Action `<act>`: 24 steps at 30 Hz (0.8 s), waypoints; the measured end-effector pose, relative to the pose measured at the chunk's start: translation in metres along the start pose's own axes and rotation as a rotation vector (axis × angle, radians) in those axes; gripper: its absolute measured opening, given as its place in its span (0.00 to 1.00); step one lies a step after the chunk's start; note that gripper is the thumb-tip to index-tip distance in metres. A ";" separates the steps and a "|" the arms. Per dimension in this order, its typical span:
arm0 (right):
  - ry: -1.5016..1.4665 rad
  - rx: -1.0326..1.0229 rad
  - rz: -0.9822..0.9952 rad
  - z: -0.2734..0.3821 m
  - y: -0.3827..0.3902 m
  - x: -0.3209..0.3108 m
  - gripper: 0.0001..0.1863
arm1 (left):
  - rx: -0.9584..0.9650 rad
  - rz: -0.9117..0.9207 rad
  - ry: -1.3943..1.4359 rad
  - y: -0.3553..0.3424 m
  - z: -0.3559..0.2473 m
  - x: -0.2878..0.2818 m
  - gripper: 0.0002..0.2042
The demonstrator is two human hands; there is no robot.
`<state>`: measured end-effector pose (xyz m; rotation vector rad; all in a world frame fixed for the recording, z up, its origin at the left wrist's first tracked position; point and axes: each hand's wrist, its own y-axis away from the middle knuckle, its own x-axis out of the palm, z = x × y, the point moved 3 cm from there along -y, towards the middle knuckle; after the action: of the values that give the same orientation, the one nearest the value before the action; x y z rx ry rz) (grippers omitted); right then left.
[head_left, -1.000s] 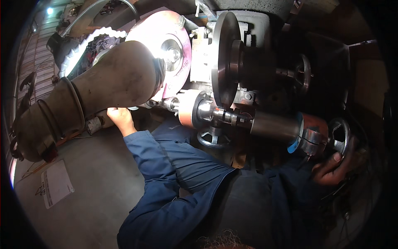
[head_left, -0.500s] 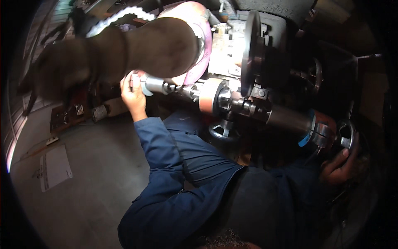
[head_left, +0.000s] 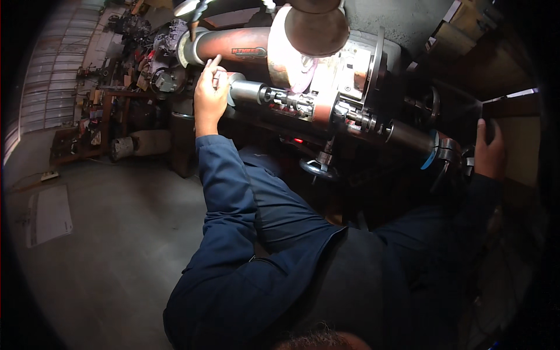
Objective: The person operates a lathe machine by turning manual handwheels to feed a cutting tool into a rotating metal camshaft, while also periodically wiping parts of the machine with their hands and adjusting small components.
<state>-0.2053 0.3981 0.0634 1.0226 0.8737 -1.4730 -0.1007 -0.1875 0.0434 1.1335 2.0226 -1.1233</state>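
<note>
My left hand (head_left: 211,99) is at the left end of a metal cylinder (head_left: 248,91) on a machine, its fingers bent around that end and one finger pointing up. From the cylinder a line of bright steel shaft parts (head_left: 291,102) runs right, through an orange-brown ring (head_left: 324,109), to a second dark cylinder (head_left: 410,136). Beyond that sits a reddish clamp collar (head_left: 448,150) with a blue edge. My right hand (head_left: 491,153) is just past the collar, beside a partly visible handwheel (head_left: 470,161), thumb and fingers spread upward.
A chrome handwheel (head_left: 319,168) hangs under the machine's middle. Behind stand a large disc (head_left: 378,67) and a thick reddish tube (head_left: 236,45). A blurred dark lamp head (head_left: 318,29) overhangs the top. Cluttered metal parts and a white board (head_left: 51,216) lie to the left.
The view has shifted, and the lamp head that covered the upper left now sits at the top middle. My right hand has risen and spread beside the right handwheel. My left hand stays at the cylinder.
</note>
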 end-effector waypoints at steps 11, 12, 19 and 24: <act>-0.224 -0.151 -0.355 -0.020 0.087 0.026 0.24 | -0.012 0.049 0.184 -0.006 -0.003 -0.017 0.24; -0.211 -0.159 -0.349 -0.036 0.078 0.025 0.24 | -0.054 0.094 0.252 -0.003 0.003 -0.012 0.24; -1.568 0.622 0.176 -0.104 0.054 0.014 0.32 | -0.031 0.035 0.322 0.003 0.002 -0.016 0.23; -1.559 0.515 0.292 -0.059 0.061 0.031 0.33 | -0.153 0.066 0.395 0.009 0.015 -0.018 0.25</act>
<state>-0.1378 0.4332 0.0137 0.0735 -0.7551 -1.6885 -0.0830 -0.2050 0.0459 1.4163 2.2987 -0.7381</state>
